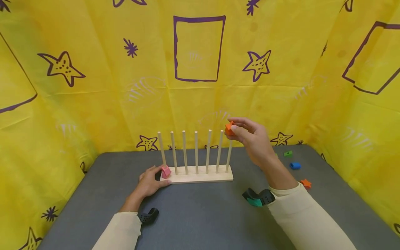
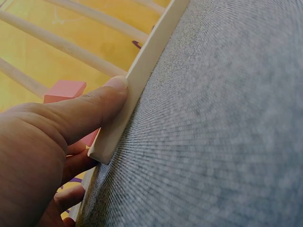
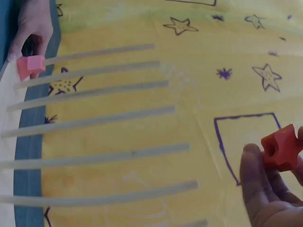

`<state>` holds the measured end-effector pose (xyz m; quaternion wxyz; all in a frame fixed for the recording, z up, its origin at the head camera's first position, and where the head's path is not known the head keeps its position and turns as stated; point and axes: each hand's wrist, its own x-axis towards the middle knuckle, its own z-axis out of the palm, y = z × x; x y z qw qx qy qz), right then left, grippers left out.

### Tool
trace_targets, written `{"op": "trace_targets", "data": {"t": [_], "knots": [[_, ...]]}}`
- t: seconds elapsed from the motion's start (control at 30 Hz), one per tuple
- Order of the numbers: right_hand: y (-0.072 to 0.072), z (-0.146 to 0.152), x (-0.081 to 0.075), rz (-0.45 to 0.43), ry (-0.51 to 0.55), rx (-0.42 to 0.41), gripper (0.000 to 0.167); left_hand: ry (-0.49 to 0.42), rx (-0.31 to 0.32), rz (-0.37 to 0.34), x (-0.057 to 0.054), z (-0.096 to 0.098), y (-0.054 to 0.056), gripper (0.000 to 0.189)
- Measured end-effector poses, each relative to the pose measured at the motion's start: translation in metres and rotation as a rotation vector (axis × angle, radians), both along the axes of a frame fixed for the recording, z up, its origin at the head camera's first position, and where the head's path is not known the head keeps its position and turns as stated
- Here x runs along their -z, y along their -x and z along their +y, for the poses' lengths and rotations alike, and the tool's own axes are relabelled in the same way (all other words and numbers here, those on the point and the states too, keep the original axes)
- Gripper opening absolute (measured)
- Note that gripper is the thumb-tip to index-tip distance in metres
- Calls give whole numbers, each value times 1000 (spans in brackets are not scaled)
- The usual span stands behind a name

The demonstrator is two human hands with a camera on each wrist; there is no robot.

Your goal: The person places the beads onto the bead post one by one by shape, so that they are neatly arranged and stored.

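Observation:
A wooden base [image 1: 200, 178] carries several upright pegs [image 1: 196, 152] in a row. My left hand [image 1: 149, 182] grips its left end, the thumb along the front edge [image 2: 125, 99]. Pink blocks [image 1: 166, 171] sit at the bottom of the leftmost peg, one over another in the right wrist view. Raised by the tops of the pegs at the right end, my right hand [image 1: 251, 139] pinches an orange star-shaped bead [image 1: 229, 128] between thumb and fingers. The bead's round hole [image 3: 270, 150] shows in the right wrist view, beyond the peg tips there.
On the grey table [image 1: 200, 215], right of the right forearm, lie a green block [image 1: 288, 153], a blue cylinder bead [image 1: 295, 166] and another orange star bead [image 1: 306, 183]. A further green piece is partly hidden behind the right wrist. Yellow patterned cloth [image 1: 200, 100] encloses the table's back and sides.

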<state>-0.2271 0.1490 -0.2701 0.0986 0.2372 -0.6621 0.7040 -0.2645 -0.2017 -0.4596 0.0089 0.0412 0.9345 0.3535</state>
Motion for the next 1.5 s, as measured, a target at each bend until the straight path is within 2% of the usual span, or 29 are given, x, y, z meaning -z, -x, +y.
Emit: {"op": "trace_targets", "data": {"t": [0.2,0.47,0.67,0.83,0.97,1.27,1.5], "knots": [[12,-29,-10,60,-122,31,30,3,-1,1,0,-2,1,85],[28,-67,-17,65,-174,8,27,12,7,0,2,-5,3,87],[38,-88,-14,64,-225,19,28,6,5,-7,1,-4,3,86],[45,-101,-6,97,-320,22,29,5,6,-9,1,-3,2,85],[47,-108,0,82,-366,34,29,4,6,-13,1,-3,2,86],[52,-117,13,10,-312,6,30,-9,11,-7,3,-2,3,86],[55,-120,26,-23,-256,50,31,-11,8,-7,2,-2,2,86]]}}
